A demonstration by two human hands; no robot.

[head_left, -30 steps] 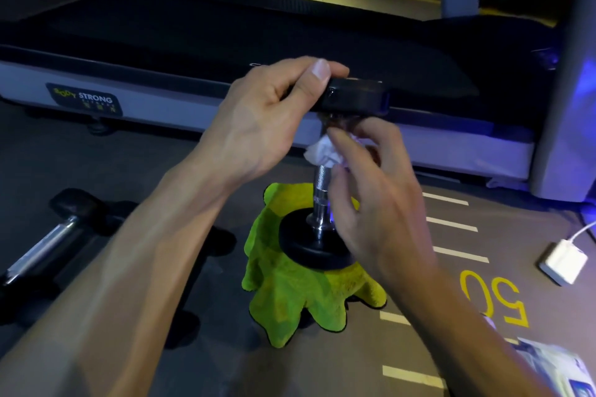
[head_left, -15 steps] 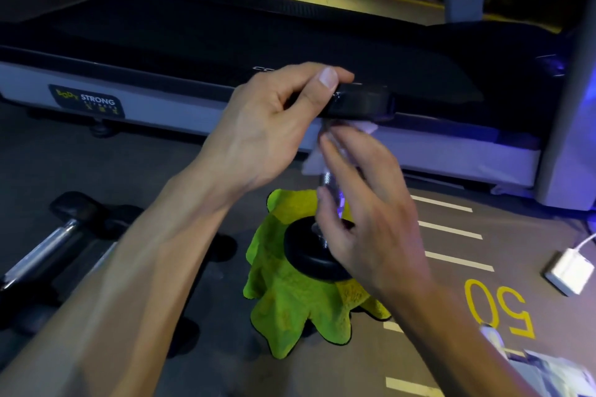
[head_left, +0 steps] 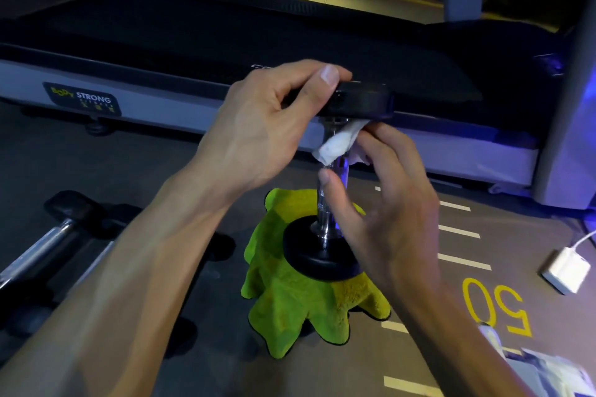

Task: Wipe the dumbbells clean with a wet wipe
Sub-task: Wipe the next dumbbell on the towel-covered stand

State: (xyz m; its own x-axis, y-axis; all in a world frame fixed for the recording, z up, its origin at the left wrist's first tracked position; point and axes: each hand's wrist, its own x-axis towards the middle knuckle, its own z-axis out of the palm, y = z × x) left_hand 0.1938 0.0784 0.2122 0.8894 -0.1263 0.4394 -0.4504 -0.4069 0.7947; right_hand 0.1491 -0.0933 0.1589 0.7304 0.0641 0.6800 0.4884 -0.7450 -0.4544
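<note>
A small dumbbell (head_left: 325, 248) stands upright on its lower black head, which rests on a crumpled green cloth (head_left: 290, 303). My left hand (head_left: 258, 132) grips the upper black head (head_left: 364, 100) from the left, thumb on its rim. My right hand (head_left: 383, 203) holds a white wet wipe (head_left: 338, 143) against the top of the chrome handle, just under the upper head, with the thumb on the handle's near side.
More dumbbells (head_left: 48, 245) lie on the floor at the left. A treadmill (head_left: 161, 42) runs across the back. A white charger block (head_left: 564, 271) with cable sits at the right, and a wipes pack (head_left: 548, 371) at the bottom right. Yellow floor markings lie beneath.
My right hand has slid the wipe up the handle from mid-shaft to just under the upper head. My left hand keeps its hold on the upper head.
</note>
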